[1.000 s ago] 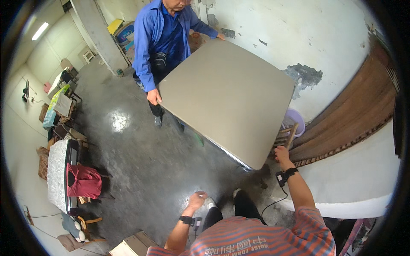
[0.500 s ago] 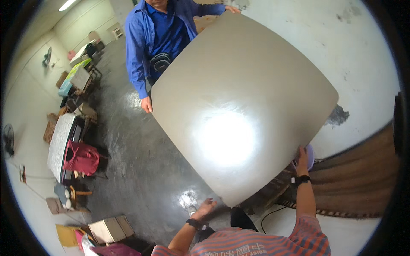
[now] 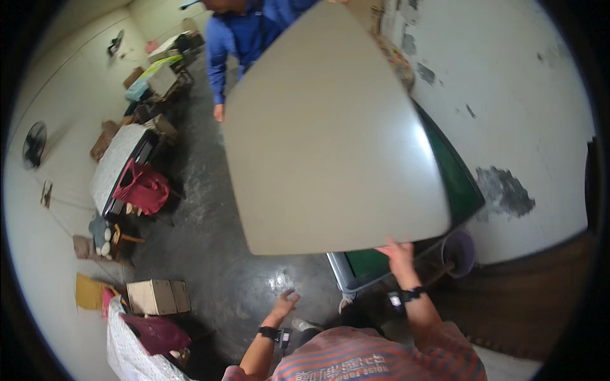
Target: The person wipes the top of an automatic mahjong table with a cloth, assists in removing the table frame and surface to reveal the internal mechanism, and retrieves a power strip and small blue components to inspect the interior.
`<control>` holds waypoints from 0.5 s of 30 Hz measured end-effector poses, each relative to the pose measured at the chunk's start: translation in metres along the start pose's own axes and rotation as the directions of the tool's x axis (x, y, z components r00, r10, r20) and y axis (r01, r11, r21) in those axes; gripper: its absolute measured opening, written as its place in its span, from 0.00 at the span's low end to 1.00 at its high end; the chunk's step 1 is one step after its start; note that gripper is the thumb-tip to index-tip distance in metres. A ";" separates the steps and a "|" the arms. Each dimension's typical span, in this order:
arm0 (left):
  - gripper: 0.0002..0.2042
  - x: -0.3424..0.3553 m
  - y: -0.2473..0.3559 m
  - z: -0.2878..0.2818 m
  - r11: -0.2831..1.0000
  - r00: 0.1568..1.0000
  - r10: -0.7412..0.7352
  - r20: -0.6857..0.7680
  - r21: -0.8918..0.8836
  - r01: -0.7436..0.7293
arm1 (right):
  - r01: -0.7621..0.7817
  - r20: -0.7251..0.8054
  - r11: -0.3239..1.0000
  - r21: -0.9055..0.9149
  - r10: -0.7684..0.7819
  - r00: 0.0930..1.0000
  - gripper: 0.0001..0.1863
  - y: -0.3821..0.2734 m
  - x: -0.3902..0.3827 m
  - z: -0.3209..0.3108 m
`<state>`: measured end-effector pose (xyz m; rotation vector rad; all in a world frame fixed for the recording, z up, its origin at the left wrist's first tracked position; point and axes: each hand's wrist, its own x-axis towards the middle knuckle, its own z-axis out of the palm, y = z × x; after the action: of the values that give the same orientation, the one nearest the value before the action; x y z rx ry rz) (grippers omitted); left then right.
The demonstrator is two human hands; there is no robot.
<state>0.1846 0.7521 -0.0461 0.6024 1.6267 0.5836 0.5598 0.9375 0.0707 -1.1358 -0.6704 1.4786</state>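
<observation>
Concrete-floored room, green-topped surface (image 3: 457,184) against the wall
Right hand (image 3: 397,255) clamped on beige panel's (image 3: 330,146) lower edge; left hand (image 3: 287,301) below the panel, fingers apart, empty

The beige board (image 3: 330,140) above the right hand (image 3: 399,254) hides most of the green-topped table (image 3: 454,184) and that hand's fingertips. Beyond it, the co-worker in blue (image 3: 244,38) is cut off by the upper edge.
</observation>
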 end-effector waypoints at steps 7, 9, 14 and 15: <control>0.30 -0.118 0.090 -0.053 0.859 0.845 0.506 -0.171 0.183 -0.478 | 0.264 0.424 0.912 -0.313 -0.115 0.898 0.13 0.108 -0.091 0.231; 0.34 -0.152 0.135 -0.065 0.764 0.731 0.645 -0.225 0.206 -0.611 | 0.331 0.522 0.901 -0.281 -0.146 0.840 0.14 0.131 -0.099 0.287; 0.42 -0.182 0.180 -0.118 0.561 0.536 0.795 -0.284 0.681 -0.471 | 0.410 0.726 0.867 -0.283 -0.085 0.682 0.17 0.187 -0.137 0.387; 0.42 -0.174 0.178 -0.132 0.545 0.510 0.809 -0.293 0.700 -0.462 | 0.432 0.763 0.852 -0.296 -0.061 0.644 0.17 0.198 -0.144 0.406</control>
<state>0.0857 0.7602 0.2174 1.6999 2.1668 0.9592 0.1007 0.8225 0.0925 -0.6744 -1.7640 1.5448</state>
